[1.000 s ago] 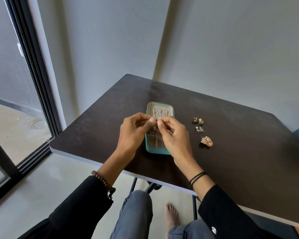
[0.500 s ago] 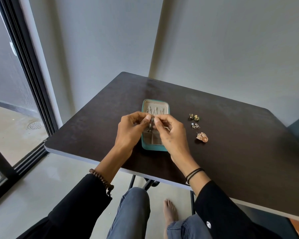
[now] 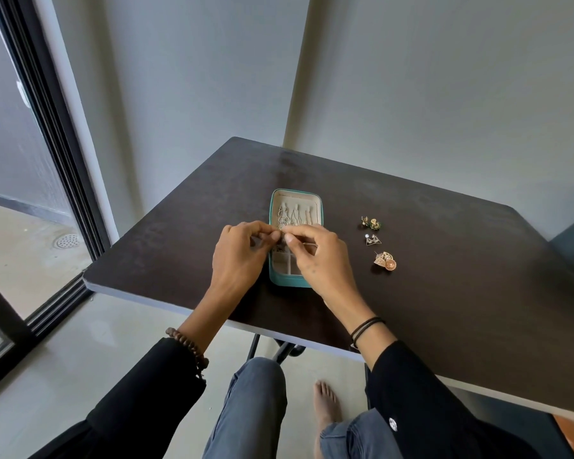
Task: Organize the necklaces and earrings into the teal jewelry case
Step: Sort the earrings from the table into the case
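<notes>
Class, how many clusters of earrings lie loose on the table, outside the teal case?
3, all right of the teal case: green-and-gold cluster farthest, triangular cluster between, round gold cluster nearest. More may be hidden.

Plain home room — sliding glass door, dark table, bare foot.

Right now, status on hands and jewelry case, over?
Left hand, right hand both pinch small jewelry piece over open teal case. Three earring clusters loose on table. Nothing blocking.
</notes>
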